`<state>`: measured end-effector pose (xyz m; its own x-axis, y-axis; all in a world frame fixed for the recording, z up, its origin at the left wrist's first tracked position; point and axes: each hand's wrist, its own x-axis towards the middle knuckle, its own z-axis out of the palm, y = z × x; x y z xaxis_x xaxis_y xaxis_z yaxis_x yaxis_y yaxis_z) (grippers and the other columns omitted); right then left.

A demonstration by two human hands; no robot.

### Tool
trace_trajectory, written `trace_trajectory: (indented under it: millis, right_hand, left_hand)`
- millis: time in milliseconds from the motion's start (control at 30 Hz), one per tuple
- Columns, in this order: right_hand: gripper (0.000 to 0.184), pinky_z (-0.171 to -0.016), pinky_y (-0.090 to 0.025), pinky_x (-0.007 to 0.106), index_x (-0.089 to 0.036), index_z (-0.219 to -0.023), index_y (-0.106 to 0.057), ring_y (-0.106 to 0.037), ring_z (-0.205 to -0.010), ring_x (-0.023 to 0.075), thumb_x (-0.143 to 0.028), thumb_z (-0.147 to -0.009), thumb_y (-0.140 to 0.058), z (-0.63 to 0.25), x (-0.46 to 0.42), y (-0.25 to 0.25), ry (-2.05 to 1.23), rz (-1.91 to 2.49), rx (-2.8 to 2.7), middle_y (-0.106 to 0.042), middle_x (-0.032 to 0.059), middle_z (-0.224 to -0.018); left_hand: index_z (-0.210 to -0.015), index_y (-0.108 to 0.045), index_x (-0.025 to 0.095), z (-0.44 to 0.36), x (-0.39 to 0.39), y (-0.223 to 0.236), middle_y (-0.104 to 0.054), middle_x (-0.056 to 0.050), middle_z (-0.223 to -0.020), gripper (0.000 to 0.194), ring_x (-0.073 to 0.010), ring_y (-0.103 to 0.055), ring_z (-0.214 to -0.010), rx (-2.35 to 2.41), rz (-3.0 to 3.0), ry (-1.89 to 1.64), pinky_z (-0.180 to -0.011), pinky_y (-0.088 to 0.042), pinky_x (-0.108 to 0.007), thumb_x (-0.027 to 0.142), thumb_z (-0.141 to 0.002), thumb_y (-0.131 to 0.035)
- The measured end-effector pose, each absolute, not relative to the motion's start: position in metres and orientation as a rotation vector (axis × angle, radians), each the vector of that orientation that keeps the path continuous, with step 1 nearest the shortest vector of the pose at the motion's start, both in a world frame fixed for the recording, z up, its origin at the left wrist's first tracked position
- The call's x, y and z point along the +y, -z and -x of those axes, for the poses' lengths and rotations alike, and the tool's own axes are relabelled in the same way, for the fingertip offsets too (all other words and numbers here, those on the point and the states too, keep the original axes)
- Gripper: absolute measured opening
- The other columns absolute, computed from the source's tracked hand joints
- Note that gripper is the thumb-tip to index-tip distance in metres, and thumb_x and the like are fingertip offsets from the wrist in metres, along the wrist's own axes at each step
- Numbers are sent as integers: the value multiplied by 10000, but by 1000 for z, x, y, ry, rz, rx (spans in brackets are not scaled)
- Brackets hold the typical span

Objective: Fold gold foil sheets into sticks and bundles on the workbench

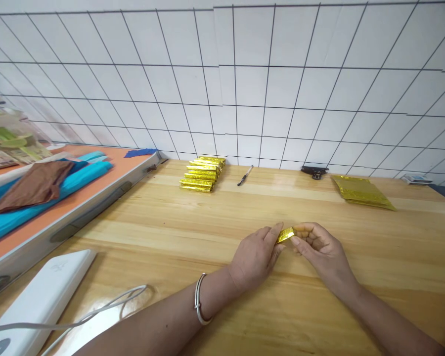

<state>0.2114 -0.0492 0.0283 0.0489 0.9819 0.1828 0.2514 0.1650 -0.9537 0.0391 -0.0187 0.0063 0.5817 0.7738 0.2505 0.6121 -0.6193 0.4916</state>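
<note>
Between my two hands is a narrow strip of folded gold foil paper (286, 235), shiny and held just above the wooden table. My left hand (254, 254), with a silver bangle on the wrist, is closed on the strip's left end. The fingertips of my right hand (321, 247) pinch its right end. Fingers cover both ends of the strip. Farther back lies a pile of similar gold foil strips (203, 174). A stack of flat gold foil sheets (363, 193) rests at the back right.
A pen (245, 175) and a small black clip-like object (314, 172) lie near the tiled wall (244, 89). At left are a white power bank (40, 296) with a cable (96, 311), and an orange surface (92, 185) bearing blue (48, 202) and brown material (33, 185).
</note>
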Motion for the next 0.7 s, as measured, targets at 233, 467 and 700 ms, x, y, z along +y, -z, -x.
trace_trajectory:
  millis: [233, 467, 700]
  right_hand:
    - [471, -526, -492, 262, -199, -1181, -540, -552, -547, 110, -393, -760, -625, -219, -45, -30, -1064, 1217, -1484, -597, -1, -703]
    - [344, -539, -479, 248, -189, -1079, -612, -524, -564, 102, -380, -793, -597, -223, -44, -25, -1077, 1214, -1542, -552, -17, -648]
    - [313, -526, -436, 241, -188, -1060, -607, -494, -565, 101, -360, -799, -590, -221, -47, -24, -1007, 1261, -1554, -517, -20, -650]
  left_hand:
    - [-1353, -287, 151, -33, -14, -7, -540, -119, -1152, 459, -206, -552, -973, 960, -2455, -609, -846, -466, -341, 354, -942, -262]
    - [-1330, -337, 163, -33, -16, -10, -558, -103, -1067, 447, -186, -563, -897, 927, -2460, -614, -804, -467, -307, 372, -945, -243]
    - [-1322, -352, 167, -35, -15, -8, -553, -100, -1053, 438, -189, -547, -896, 943, -2532, -640, -805, -460, -315, 362, -943, -255]
